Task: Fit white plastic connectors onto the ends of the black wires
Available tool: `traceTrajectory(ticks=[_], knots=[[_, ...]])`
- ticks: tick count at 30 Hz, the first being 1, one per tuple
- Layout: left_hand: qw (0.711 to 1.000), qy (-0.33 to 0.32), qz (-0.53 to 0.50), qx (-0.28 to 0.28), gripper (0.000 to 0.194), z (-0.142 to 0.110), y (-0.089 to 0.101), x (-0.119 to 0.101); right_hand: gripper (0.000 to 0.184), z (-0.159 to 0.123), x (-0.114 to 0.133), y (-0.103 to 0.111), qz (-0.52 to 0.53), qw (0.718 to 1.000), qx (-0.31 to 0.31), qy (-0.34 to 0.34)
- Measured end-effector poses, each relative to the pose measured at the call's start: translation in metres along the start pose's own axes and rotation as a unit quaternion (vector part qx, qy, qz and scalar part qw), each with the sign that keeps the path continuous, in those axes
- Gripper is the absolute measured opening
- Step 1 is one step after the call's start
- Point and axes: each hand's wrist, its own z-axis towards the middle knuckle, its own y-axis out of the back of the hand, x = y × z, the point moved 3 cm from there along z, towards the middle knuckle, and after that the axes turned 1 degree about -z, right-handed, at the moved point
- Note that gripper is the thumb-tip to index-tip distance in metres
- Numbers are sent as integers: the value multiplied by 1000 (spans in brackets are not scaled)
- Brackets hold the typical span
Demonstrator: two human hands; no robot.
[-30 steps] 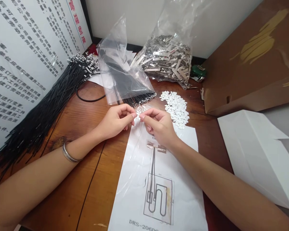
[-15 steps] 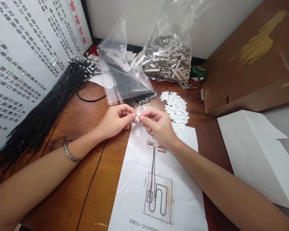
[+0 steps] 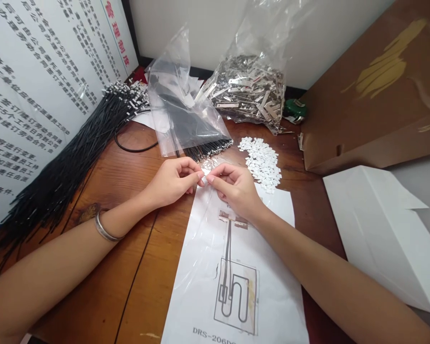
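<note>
Bit (image 3: 205,176), tiny & white, sits btwn L hand (image 3: 172,184) & R hand (image 3: 238,191), both pinched narrow on it; exact grip too small to tell. If either pinch slips, it could drop & be hard to spot on white sheet (image 3: 197,286), same colour. Surface: wood table (image 3: 165,229), w/ wires (image 3: 75,148) left, white pile (image 3: 263,162) right of centre, metal bag (image 3: 249,91) far. Room: grey wall (image 3: 157,24) far, signboard (image 3: 32,81) left, brown box (image 3: 337,110) right

Left hand (image 3: 175,180), right hand (image 3: 235,188) near white pieces (image 3: 263,165)
</note>
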Motion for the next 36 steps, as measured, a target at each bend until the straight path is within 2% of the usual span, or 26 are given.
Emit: traceTrajectory(ticks=[23,36], knots=[[999,-12,24,28,15,0,1,1,25,0,-1,0,-27,1000,9,4],[999,-11,26,40,20,0,0,0,26,-2,1,0,-34,999,20,16]])
